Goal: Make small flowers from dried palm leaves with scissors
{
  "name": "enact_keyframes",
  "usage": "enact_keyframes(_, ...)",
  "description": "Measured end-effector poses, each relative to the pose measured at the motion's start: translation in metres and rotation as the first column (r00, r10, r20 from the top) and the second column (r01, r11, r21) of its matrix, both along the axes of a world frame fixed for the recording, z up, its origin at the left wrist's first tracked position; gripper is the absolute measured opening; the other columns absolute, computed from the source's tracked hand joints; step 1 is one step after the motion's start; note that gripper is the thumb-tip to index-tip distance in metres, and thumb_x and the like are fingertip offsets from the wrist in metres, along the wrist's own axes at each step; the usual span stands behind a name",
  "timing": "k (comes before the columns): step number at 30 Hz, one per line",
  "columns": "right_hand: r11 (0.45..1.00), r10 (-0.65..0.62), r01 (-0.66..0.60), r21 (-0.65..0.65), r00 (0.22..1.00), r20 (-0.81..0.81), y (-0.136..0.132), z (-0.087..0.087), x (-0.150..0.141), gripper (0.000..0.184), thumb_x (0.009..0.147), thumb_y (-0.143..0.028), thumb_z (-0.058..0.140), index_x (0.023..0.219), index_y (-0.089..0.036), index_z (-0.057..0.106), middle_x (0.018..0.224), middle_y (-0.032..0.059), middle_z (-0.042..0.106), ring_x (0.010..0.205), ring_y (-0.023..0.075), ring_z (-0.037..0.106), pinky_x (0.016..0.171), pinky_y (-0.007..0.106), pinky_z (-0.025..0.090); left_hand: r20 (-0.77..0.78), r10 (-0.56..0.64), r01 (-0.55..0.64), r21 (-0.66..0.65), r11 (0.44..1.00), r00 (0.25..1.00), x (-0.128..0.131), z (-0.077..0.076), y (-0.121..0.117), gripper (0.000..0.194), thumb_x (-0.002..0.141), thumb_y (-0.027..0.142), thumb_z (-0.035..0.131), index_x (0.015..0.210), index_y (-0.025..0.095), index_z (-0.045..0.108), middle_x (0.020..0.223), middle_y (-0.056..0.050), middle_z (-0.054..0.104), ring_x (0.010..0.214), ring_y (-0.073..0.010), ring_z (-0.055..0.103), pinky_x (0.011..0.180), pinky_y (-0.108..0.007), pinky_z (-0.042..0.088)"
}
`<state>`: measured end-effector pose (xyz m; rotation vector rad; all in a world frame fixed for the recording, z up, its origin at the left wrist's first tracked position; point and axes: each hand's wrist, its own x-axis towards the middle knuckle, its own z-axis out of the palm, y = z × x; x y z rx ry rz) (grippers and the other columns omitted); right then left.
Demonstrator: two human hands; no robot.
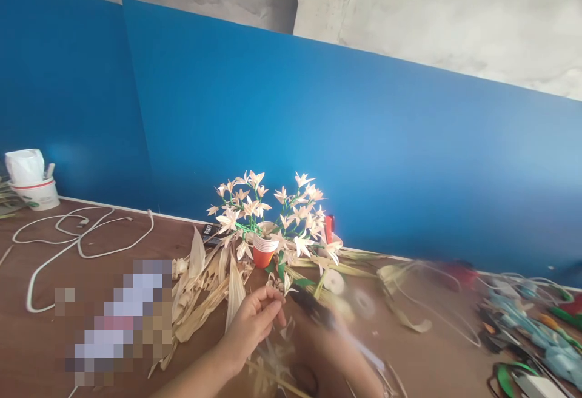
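Observation:
My left hand [254, 322] is closed in a pinch, thumb against fingers, on a small pale husk flower [288, 286]. Just right of it, my right hand [339, 340] is smeared by motion. A dark tool [311, 307] sticks out of it toward the flower, too blurred to name its kind. Behind both hands stands a red and white paper cup [264, 252]. Cream flowers [300, 210] on green stems spread out of it to both sides.
Dried husks [207, 301] lie left of my hands. White cable [79, 237] loops across the table's left side, near a white tub [36, 195]. Tape rolls [335, 283] lie to the right. Tangled wires and blue ribbon [545, 337] fill the far right. A blue panel [341, 143] rises behind.

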<state>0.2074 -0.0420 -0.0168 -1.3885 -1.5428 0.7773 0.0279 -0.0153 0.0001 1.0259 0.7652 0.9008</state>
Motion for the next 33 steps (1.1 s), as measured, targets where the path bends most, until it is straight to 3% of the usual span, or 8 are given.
enact_keyframes(7, 0.987, -0.079, 0.125, -0.098, 0.923, 0.378, -0.016, 0.042, 0.069, 0.015, 0.071, -0.026, 0.059, 0.082, -0.021, 0.066, 0.064, 0.0008, 0.066, 0.067, 0.0193, 0.061, 0.057, 0.023, 0.041, -0.131, 0.084, -0.089, -0.035, 0.995, 0.988, -0.001, 0.001, 0.003, 0.043, 0.065, 0.055, 0.064, 0.084, 0.017, 0.055, 0.058, 0.004, 0.06, 0.038, -0.0026, 0.025, 0.041, -0.02, 0.013)
enact_keyframes(13, 0.864, -0.106, 0.45, -0.226, 0.601, 0.792, -0.021, 0.028, 0.126, 0.053, 0.072, -0.015, 0.049, 0.124, -0.021, 0.05, 0.105, 0.0121, 0.068, 0.102, 0.0298, 0.061, 0.072, 0.031, 0.043, -0.257, 0.251, -0.252, 0.028, 0.967, 0.933, -0.002, -0.011, 0.01, 0.033, 0.066, 0.047, 0.061, 0.08, 0.017, 0.057, 0.058, 0.001, 0.063, 0.038, -0.0064, 0.036, 0.04, -0.02, 0.022)
enact_keyframes(18, 0.789, -0.103, 0.567, -0.236, 0.502, 0.859, -0.02, 0.01, 0.12, 0.059, 0.073, -0.012, 0.045, 0.132, -0.015, 0.041, 0.111, 0.0173, 0.064, 0.102, 0.0315, 0.062, 0.076, 0.037, 0.045, -0.282, 0.429, -0.404, 0.144, 0.903, 0.858, -0.009, -0.013, 0.013, 0.03, 0.068, 0.047, 0.058, 0.078, 0.019, 0.057, 0.058, -0.002, 0.063, 0.058, -0.0182, 0.058, 0.049, -0.025, 0.04)
enact_keyframes(24, 0.798, -0.221, 0.603, -0.013, 0.313, 0.924, -0.026, 0.048, 0.069, 0.034, 0.071, -0.011, 0.05, 0.102, -0.019, 0.064, 0.096, 0.0175, 0.067, 0.099, 0.0369, 0.059, 0.076, 0.048, 0.041, -0.28, 0.468, -0.434, 0.177, 0.883, 0.838, -0.011, -0.011, 0.014, 0.03, 0.071, 0.046, 0.056, 0.081, 0.018, 0.057, 0.059, -0.001, 0.064, 0.051, -0.0158, 0.055, 0.049, -0.025, 0.04)
enact_keyframes(26, 0.897, -0.199, 0.442, 0.0, 0.403, 0.893, -0.02, 0.059, 0.036, 0.021, 0.072, -0.011, 0.05, 0.08, -0.019, 0.068, 0.086, 0.0133, 0.069, 0.086, 0.0319, 0.062, 0.073, 0.042, 0.041, -0.303, 0.445, -0.419, 0.15, 0.896, 0.843, -0.012, -0.01, 0.015, 0.03, 0.071, 0.046, 0.056, 0.081, 0.018, 0.057, 0.059, 0.0, 0.064, 0.044, -0.0135, 0.05, 0.045, -0.024, 0.037)
enact_keyframes(28, 0.981, -0.065, 0.184, -0.061, 0.609, 0.79, -0.01, 0.06, -0.002, 0.022, 0.07, -0.008, 0.05, 0.065, -0.02, 0.068, 0.073, 0.0073, 0.069, 0.074, 0.0233, 0.063, 0.069, 0.032, 0.041, -0.321, 0.423, -0.407, 0.119, 0.906, 0.847, -0.013, -0.01, 0.016, 0.029, 0.07, 0.045, 0.057, 0.08, 0.018, 0.057, 0.059, 0.0, 0.064, 0.042, -0.0127, 0.048, 0.042, -0.024, 0.035)
enact_keyframes(30, 0.996, 0.084, -0.057, -0.062, 0.757, 0.648, 0.001, 0.053, -0.038, 0.025, 0.07, -0.007, 0.051, 0.066, -0.022, 0.07, 0.074, 0.003, 0.069, 0.075, 0.018, 0.062, 0.071, 0.026, 0.04, -0.322, 0.42, -0.406, 0.113, 0.907, 0.848, -0.016, -0.01, 0.019, 0.029, 0.068, 0.044, 0.058, 0.079, 0.018, 0.057, 0.058, 0.0, 0.063, 0.045, -0.0143, 0.051, 0.043, -0.024, 0.036)
enact_keyframes(33, 0.987, 0.155, -0.151, -0.059, 0.771, 0.618, 0.014, 0.034, -0.075, 0.025, 0.073, -0.007, 0.05, 0.068, -0.021, 0.07, 0.072, 0.0029, 0.067, 0.075, 0.0167, 0.059, 0.068, 0.024, 0.038, -0.311, 0.434, -0.409, 0.145, 0.901, 0.846, -0.02, -0.012, 0.023, 0.03, 0.066, 0.045, 0.059, 0.077, 0.018, 0.058, 0.056, -0.001, 0.064, 0.053, -0.0175, 0.057, 0.049, -0.026, 0.039)
